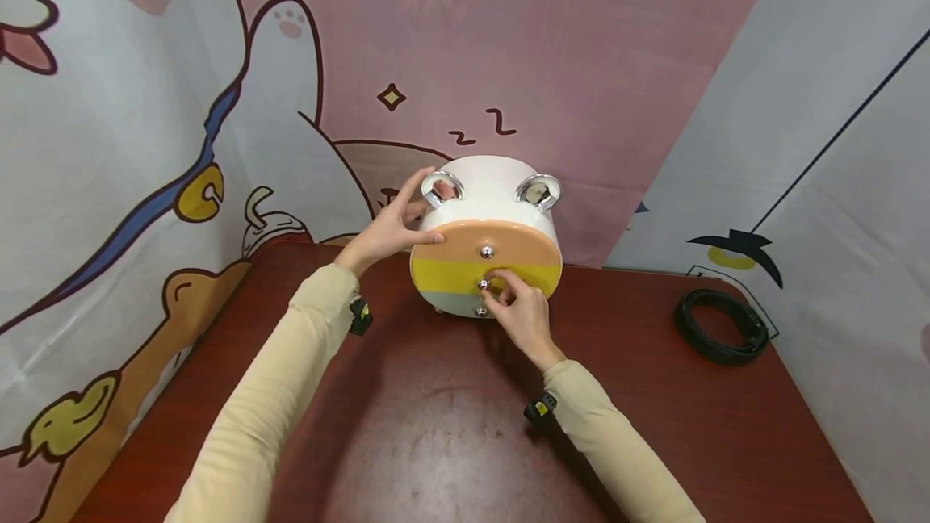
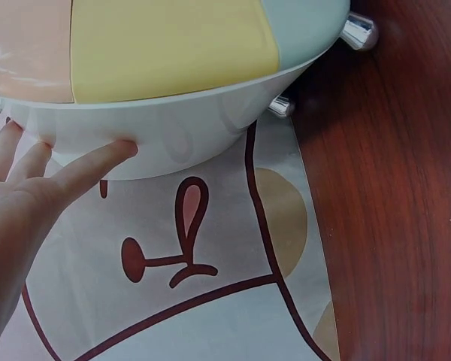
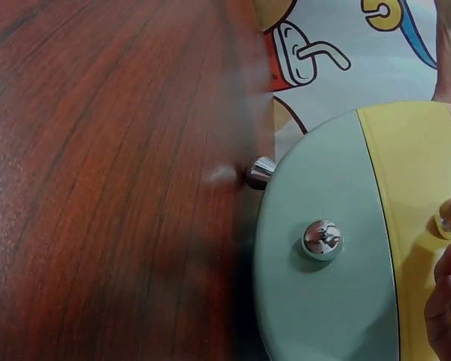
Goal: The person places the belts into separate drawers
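A rounded small drawer cabinet (image 1: 483,188) with a white body stands on the table against the cloth. Its front carries an orange drawer (image 1: 465,239), a yellow drawer (image 3: 402,162) and a grey-green drawer (image 3: 323,195), each with a silver knob. My left hand (image 1: 392,231) rests on the cabinet's left side, thumb over the front edge; in the left wrist view its fairly straight fingers (image 2: 98,164) touch the white wall. With thumb and forefinger my right hand (image 1: 525,315) pinches the yellow drawer's knob (image 1: 483,284). All three drawers look flush with the front.
Two chrome ear-shaped pieces (image 1: 538,191) stick up from the cabinet top, and short silver feet (image 2: 358,31) support it. A coiled black belt (image 1: 721,327) lies at the table's right. Printed cloth (image 1: 552,63) hangs behind and beside the reddish-brown table (image 1: 436,426).
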`<state>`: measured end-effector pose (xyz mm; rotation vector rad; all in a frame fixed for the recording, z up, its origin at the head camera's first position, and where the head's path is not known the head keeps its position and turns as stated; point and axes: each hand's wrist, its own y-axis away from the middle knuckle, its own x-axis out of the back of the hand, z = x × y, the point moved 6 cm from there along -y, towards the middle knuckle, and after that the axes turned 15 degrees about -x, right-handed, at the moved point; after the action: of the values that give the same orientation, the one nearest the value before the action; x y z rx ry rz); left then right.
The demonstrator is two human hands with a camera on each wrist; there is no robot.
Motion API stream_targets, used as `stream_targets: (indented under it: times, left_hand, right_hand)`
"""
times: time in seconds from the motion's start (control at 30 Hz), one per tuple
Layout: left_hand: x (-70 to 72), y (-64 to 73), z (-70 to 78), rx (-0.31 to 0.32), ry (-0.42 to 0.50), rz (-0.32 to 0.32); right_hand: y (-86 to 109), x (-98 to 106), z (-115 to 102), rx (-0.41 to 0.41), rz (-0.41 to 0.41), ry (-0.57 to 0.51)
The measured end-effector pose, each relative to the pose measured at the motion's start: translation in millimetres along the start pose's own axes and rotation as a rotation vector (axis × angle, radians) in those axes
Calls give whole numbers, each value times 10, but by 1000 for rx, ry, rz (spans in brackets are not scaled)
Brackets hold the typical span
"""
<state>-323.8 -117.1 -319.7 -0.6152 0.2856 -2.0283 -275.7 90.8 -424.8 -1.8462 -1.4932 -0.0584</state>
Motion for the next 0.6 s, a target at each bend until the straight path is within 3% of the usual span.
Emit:
stream_targets:
  times: [0.27,0.6]
  left_hand:
    - [-15,-3,-11,-32,-29,8]
    - [-28,-8,6,-54,-54,9]
  right_hand:
    - [4,0,7,-53,-35,-18]
    - [0,-5,5,-60,-35,-35]
